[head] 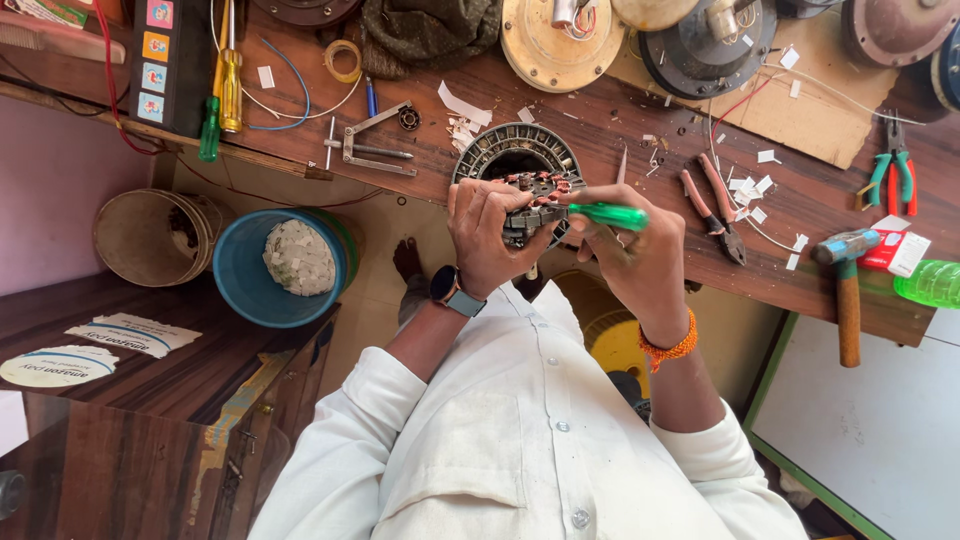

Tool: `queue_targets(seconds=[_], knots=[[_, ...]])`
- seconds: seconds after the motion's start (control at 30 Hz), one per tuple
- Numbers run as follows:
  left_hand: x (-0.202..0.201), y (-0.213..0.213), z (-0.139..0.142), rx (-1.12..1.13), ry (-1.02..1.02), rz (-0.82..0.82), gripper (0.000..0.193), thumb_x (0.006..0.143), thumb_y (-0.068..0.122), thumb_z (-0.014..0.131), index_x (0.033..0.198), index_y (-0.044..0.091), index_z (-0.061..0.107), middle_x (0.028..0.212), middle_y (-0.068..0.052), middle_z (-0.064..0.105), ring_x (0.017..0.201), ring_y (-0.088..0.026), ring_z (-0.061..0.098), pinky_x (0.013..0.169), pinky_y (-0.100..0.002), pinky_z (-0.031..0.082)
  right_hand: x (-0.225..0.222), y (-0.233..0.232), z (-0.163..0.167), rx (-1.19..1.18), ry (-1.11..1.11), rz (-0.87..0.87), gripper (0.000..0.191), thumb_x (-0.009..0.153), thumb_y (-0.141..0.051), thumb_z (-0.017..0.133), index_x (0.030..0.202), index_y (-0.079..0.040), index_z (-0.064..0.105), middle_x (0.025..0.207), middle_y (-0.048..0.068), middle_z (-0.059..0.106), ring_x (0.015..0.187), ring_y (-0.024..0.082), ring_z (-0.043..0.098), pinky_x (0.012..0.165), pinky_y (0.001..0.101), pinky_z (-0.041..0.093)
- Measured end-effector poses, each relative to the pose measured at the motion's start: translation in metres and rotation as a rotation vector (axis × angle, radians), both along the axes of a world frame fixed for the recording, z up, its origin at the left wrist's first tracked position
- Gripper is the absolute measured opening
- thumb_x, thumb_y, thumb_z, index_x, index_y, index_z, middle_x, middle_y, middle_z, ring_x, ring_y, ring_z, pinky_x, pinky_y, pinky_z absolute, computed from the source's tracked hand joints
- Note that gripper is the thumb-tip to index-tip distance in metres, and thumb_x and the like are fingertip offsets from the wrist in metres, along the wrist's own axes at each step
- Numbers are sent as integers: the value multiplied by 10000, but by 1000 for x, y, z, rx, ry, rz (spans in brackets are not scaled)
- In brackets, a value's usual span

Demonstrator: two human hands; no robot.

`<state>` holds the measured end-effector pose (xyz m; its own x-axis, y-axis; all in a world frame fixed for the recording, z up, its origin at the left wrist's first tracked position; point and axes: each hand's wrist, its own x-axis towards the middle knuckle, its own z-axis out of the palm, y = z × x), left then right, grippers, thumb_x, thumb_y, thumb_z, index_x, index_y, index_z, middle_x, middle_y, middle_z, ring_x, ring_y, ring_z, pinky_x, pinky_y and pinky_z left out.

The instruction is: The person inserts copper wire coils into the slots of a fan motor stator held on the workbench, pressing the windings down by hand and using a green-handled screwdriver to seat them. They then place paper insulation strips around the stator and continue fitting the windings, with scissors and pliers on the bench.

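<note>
At bench edge, centre: your left hand (492, 232) w/ watch, fingers curled tight round stator (535, 200), holding it just off the workbench (600, 120). Your right hand (632, 262), orange wrist thread, closed on green screwdriver (607, 215); tip end hidden at stator windings. Ring housing (515, 150) directly behind stator, touching or not – can't tell. Nearby, right: pliers (712, 212), hammer (846, 285). Left: yellow screwdriver (230, 85). Below bench: blue tub (250, 275) w/ white scraps.
</note>
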<state>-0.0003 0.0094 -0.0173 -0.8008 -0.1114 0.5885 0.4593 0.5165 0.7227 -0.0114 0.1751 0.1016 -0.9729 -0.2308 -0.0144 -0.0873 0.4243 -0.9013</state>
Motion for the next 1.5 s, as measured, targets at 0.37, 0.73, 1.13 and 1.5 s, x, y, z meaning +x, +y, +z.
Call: queue_targets(seconds=[0.37, 0.73, 1.13, 1.5], knots=[[4, 0, 0, -14, 12, 8, 437, 761, 239, 901, 1053, 106, 604, 1042, -49, 654, 1002, -266, 611, 891, -449, 445, -1, -14, 18, 167, 199, 144, 168, 937, 36, 729, 1100, -5, 717, 955, 90, 769, 691, 85, 727, 542, 206, 568], [9, -38, 11, -105, -4, -242, 413, 836, 27, 777, 1222, 89, 647, 1166, -71, 690, 1103, -275, 650, 990, -413, 511, 33, 26, -10, -323, 177, -128, 196, 1029, -104, 697, 1162, 38, 669, 1106, 152, 754, 939, 152, 759, 795, 263, 643], [6, -48, 47, -106, -156, -431, 501, 894, 140, 817, 1355, 109, 624, 1180, -53, 694, 1103, -277, 629, 991, -410, 513, 62, 14, -53, -389, 95, -249, 235, 1034, -111, 705, 1196, 50, 650, 1177, 174, 748, 1018, 145, 729, 829, 234, 588], [23, -27, 29, -45, 23, -240, 388, 877, 61, 808, 1228, 156, 672, 1220, -13, 689, 1110, -252, 636, 978, -395, 507, 60, 1, -49, -292, 153, -131, 201, 1026, -50, 694, 1205, 36, 661, 1202, 141, 745, 1034, 160, 744, 863, 270, 636]])
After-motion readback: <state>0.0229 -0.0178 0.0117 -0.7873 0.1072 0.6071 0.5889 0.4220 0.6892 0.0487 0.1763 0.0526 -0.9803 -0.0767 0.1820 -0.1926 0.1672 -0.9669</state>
